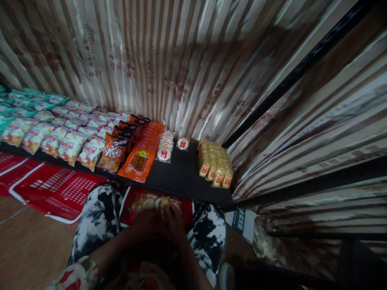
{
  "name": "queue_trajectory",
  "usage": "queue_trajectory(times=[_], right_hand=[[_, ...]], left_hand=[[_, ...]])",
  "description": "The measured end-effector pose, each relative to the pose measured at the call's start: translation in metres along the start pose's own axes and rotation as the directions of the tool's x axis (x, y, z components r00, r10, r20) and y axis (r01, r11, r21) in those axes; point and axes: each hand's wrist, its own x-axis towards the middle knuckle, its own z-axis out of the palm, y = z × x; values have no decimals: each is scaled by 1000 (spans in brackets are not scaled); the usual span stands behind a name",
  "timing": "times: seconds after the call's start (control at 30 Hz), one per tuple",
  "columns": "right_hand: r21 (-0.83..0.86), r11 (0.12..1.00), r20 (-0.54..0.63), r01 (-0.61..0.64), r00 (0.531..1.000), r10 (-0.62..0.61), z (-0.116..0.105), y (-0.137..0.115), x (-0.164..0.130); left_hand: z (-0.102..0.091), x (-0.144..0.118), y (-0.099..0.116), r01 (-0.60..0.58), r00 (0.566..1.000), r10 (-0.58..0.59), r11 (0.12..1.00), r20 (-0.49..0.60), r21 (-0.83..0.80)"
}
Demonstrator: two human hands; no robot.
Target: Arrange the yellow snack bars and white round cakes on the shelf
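Note:
Between my knees is a red basket [128,209] with round white packaged cakes [148,204] and some yellow ones in it. My right hand [175,219] is closed on a small yellow packaged cake [165,204] above the basket. Close beside it, my left hand [148,221] lies low over the basket's near side; its fingers are too dark to make out. On the black shelf [184,177] ahead, a block of yellow packaged cakes [214,161] stands at the right. Left of it are a single round white cake [183,143] and a short row of white cakes [165,147].
Orange snack packets [142,155], brown-orange bags [111,153], white chip bags [71,145] and green bags [18,102] line the shelf leftward. Red baskets [57,185] lie below. Striped sheeting [181,60] hangs behind, with a black post [290,80] at the right.

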Motion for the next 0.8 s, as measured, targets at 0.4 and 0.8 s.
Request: queue_trajectory(times=[0.4,0.8], right_hand=[[-73,995,55,69,996,-65,-4,-6,7],[-88,995,6,41,999,-41,-19,-27,11]], left_hand=[[-8,20,27,70,955,-111,986,-275,-154],[-24,31,67,67,941,-159,953,-299,-294]])
